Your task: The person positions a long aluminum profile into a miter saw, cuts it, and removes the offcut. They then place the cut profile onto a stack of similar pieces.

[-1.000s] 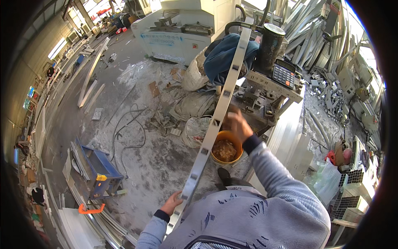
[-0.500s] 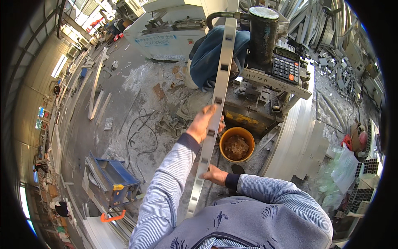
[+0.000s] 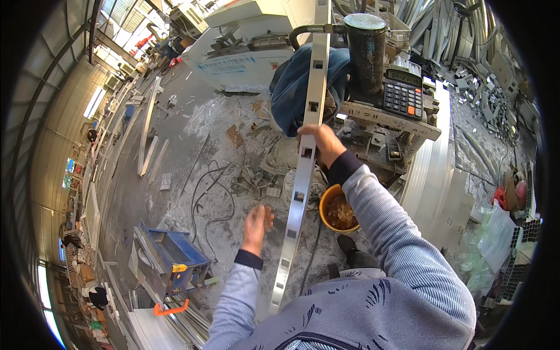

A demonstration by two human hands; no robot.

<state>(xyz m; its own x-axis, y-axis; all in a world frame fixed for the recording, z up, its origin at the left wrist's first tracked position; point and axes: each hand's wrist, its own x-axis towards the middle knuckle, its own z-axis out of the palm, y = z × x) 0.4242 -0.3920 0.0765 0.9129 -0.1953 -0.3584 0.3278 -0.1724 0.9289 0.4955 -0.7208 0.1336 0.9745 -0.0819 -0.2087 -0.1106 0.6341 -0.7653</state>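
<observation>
A long silvery metal profile [image 3: 296, 211] with a row of square cut-outs runs from the top of the view down toward my body. My right hand [image 3: 324, 143] is closed around it about midway, beside the machine with the dark upright cylinder [image 3: 366, 58]. Left of the profile, apart from it, my left hand [image 3: 255, 228] is held over the floor with its fingers stretched out and nothing in them. Below my right forearm, a yellow bucket [image 3: 324, 217] holds small pale brownish pieces. Dark blue cloth [image 3: 286, 90] shows behind the profile's far part.
A calculator [image 3: 402, 96] lies on the machine's frame. At the left stands a blue metal stand [image 3: 175, 251] near an orange handle [image 3: 171, 308]. A cable [image 3: 217, 188] loops over the dusty floor. Long white profiles [image 3: 430, 169] lie at the right, with offcuts [image 3: 481, 99] beyond.
My left hand has let go of the profile and moved down and left. My right hand has shifted from the profile's near part to farther up and grips it there.
</observation>
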